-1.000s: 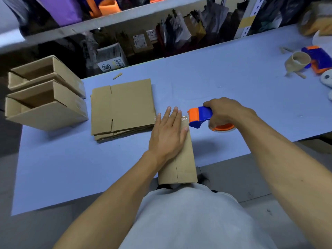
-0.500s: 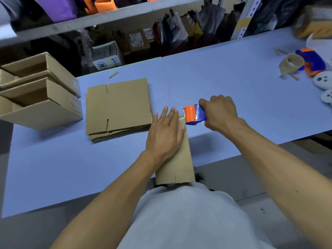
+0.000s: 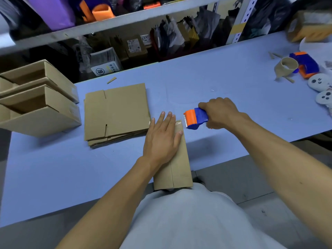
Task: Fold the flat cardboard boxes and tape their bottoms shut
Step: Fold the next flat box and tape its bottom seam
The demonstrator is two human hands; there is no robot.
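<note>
A folded cardboard box (image 3: 177, 169) stands at the table's near edge against my body, its bottom flaps facing up with a seam down the middle. My left hand (image 3: 162, 140) presses flat on its far end with straight fingers, where clear tape shows. My right hand (image 3: 220, 112) grips the handle of a blue and orange tape dispenser (image 3: 195, 118), just right of the box's far corner. A stack of flat cardboard boxes (image 3: 116, 112) lies to the left of the box.
Two folded open boxes (image 3: 38, 101) are stacked at the left end of the blue table (image 3: 53, 168). At the far right lie an empty tape core (image 3: 287, 66), a second blue and orange dispenser (image 3: 306, 64) and small white toys (image 3: 318, 81). Cluttered shelves stand behind.
My right hand moved the tape dispenser from the box's far end slightly to the right, away from my left hand. My left hand stays pressed on the box.
</note>
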